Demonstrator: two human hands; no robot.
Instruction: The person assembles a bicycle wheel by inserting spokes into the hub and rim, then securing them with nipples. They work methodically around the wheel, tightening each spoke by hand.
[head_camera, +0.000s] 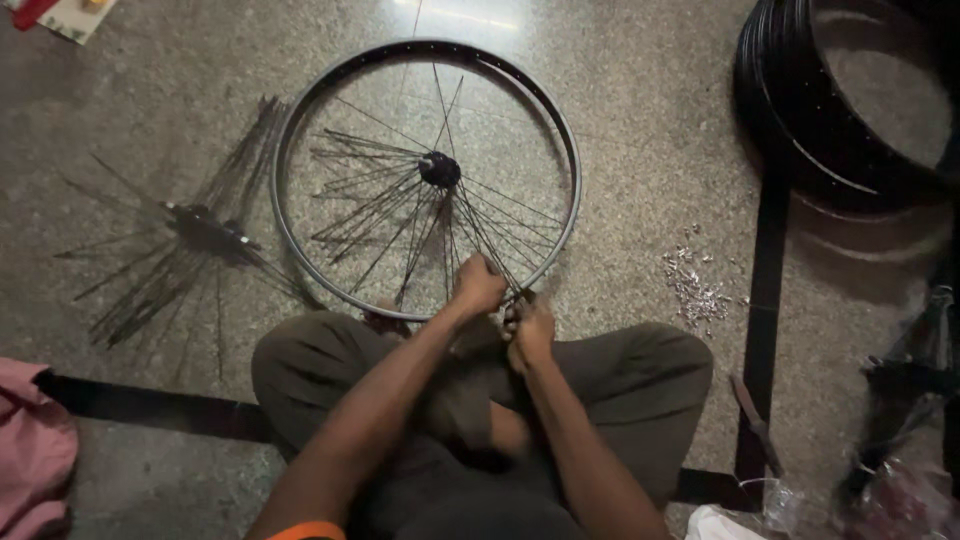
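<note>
Knees: crossed legs (480, 400) nearest the camera, the wheel rim (300, 130) resting against them.
Left hand (479, 284): fingers clenched around spokes (480, 225) just inside the rim.
Right hand (529, 330): fingers pinched at the rim's near edge; on what, cannot tell.
Risk: loose spokes could slip or cross, since many hang unattached from the hub (439, 169) beyond the fingers.
Spare parts: small metal nipples (693, 285) lie on the floor, right of the fingers.

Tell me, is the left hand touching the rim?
Cannot tell. In the head view the left hand closes on spokes right at the rim, hiding any contact.

Dim light is falling from above, glaring off the polished floor (450, 15) at the top edge, while the right side is sinking into blurred shadow.
</note>
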